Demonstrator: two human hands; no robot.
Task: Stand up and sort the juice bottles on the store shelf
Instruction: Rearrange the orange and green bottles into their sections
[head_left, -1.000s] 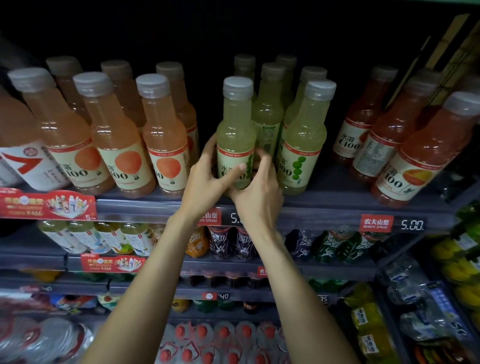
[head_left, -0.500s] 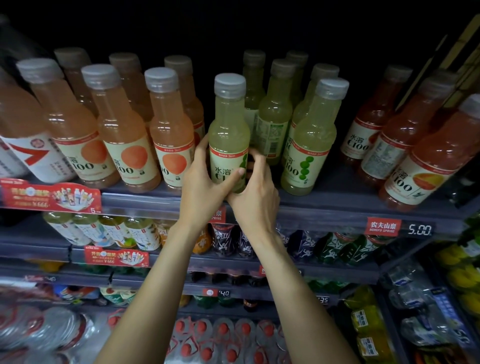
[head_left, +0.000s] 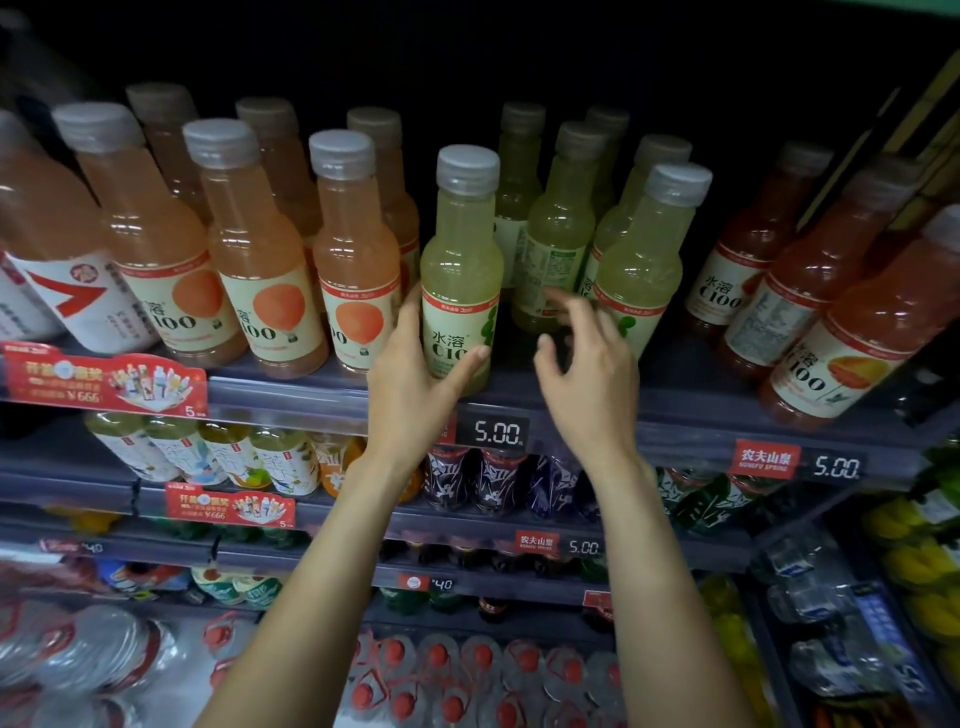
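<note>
On the top shelf (head_left: 571, 395): we keep every juice bottle upright in colour rows.
Far left: orange bottles (head_left: 260, 260) stand in rows, labels facing us.
Our left hand (head_left: 415, 384): we grip the front green bottle (head_left: 460, 270) low on its label, thumb across the front, fingers behind its left side.
Green bottle's place: at the shelf's front edge, just beside the nearest orange bottle, above the price tag (head_left: 493, 432).
Our right hand (head_left: 587, 374): fingers loosely spread and holding nothing, just right of that bottle, in front of the other green bottles (head_left: 644, 260).
Far right: red bottles (head_left: 841, 322) lean in their own rows.
</note>
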